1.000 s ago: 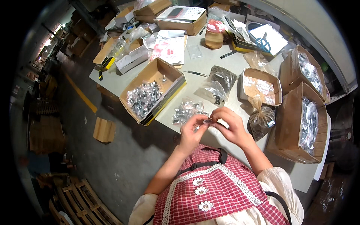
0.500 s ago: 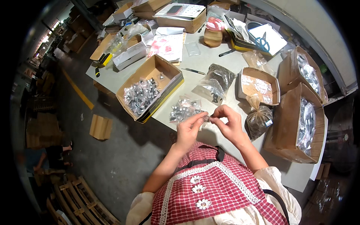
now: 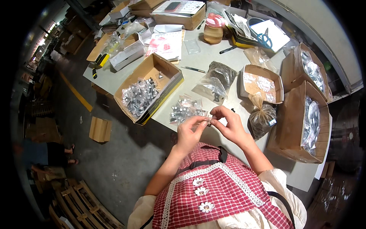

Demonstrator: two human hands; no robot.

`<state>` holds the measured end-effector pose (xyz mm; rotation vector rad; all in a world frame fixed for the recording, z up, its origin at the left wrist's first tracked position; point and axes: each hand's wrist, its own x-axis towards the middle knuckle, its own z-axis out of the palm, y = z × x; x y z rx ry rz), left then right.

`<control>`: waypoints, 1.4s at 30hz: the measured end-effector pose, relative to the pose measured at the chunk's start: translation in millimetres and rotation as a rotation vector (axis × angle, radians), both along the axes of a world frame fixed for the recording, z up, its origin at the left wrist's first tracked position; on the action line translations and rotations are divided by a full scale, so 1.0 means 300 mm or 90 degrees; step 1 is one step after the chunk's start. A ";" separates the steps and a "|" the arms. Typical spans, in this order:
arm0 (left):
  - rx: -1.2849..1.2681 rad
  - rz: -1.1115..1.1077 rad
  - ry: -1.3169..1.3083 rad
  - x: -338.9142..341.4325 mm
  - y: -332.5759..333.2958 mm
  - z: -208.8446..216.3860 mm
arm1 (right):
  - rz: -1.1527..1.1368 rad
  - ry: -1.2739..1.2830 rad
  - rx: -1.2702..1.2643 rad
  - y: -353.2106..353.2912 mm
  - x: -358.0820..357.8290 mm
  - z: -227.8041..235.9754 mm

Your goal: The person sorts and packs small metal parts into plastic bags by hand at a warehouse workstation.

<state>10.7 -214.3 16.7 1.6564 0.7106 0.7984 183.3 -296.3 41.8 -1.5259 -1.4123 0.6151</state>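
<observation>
My left hand (image 3: 190, 133) and my right hand (image 3: 231, 126) meet above the table's near edge. Fingertips of both pinch a small clear plastic bag (image 3: 208, 120); its contents are mostly hidden by the fingers. Just beyond my left hand lies a pile of small clear bags with dark and silvery parts (image 3: 183, 110). A tiny black piece (image 3: 233, 110) shows beside my right hand's knuckles. Farther off rests a larger clear bag of small dark parts (image 3: 222, 76), its mouth toward me. A tied bag of dark parts (image 3: 263, 122) sits to the right of my right hand.
An open cardboard box (image 3: 167, 91) holding many filled bags stands left. At right are a small carton (image 3: 244, 86) with little bags and two tall cartons (image 3: 286, 126). A pen (image 3: 193, 69), papers (image 3: 166, 44), jar (image 3: 213, 32) and blue-handled scissors (image 3: 264, 39) lie farther back.
My fingertips have drawn closer together on the small bag, and my right hand has turned slightly. The tiny black piece now shows by its knuckles. The whole view has shifted a little.
</observation>
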 end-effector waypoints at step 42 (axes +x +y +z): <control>-0.061 -0.101 0.202 -0.033 0.455 -0.115 | -0.401 0.165 -0.153 0.113 0.785 -0.262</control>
